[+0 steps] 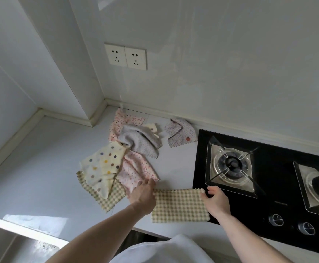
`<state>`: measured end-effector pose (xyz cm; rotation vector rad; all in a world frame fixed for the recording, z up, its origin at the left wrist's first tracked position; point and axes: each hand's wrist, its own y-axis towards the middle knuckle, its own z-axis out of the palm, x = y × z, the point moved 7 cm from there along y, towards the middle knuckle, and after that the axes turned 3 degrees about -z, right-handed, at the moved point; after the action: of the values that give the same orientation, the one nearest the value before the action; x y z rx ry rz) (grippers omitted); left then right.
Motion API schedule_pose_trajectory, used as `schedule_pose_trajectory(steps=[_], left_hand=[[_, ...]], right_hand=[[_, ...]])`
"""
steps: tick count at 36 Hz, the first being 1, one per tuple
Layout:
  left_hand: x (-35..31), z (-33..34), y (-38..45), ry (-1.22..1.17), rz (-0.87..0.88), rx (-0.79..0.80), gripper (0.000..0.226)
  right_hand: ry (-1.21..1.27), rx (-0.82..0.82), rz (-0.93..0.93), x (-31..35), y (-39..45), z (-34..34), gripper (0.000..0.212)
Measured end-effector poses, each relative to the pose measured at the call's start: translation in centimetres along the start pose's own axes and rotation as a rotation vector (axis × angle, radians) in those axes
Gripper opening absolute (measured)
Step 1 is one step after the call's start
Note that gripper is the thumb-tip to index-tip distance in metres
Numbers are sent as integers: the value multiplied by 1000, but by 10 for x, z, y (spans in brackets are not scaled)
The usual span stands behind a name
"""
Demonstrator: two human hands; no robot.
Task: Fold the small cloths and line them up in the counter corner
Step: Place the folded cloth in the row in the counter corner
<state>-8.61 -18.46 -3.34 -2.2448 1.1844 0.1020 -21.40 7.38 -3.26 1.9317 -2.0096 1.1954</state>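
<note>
A yellow checked cloth lies spread on the counter in front of me. My left hand pinches its far left corner and my right hand pinches its far right corner. Further left lies a heap of loose cloths: a cream cloth with coloured dots, a pink speckled cloth, a second checked cloth beneath them, a grey cloth and another pink one toward the corner. A white cloth with small dots lies folded by the back wall.
A black gas hob with two burners and knobs takes up the counter's right side, touching the checked cloth's right edge. A double wall socket sits above the corner. A steel sink edge shows at the lower left.
</note>
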Motion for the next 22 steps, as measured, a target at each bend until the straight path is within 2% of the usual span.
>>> schedule_pose_trajectory(steps=[4,10,14,17,19,22], left_hand=[[-13,6,-11,40,150,-39,47],[-17,29,-36,78,298,107,39],[-11,38,-45,175,308,188,51],[-8,41,-49,224,322,233,61],[-7,40,-51,230,335,247,63],[-6,38,-51,234,359,239,62]], right_hand=[[-54,-9,43,-9,-9,4,51],[-17,33,128,-23,-23,14,52],[10,57,195,-24,-24,15,42],[-5,107,218,-24,-25,17,25],[27,98,228,-25,-28,16,15],[98,59,211,-25,-36,15,12]])
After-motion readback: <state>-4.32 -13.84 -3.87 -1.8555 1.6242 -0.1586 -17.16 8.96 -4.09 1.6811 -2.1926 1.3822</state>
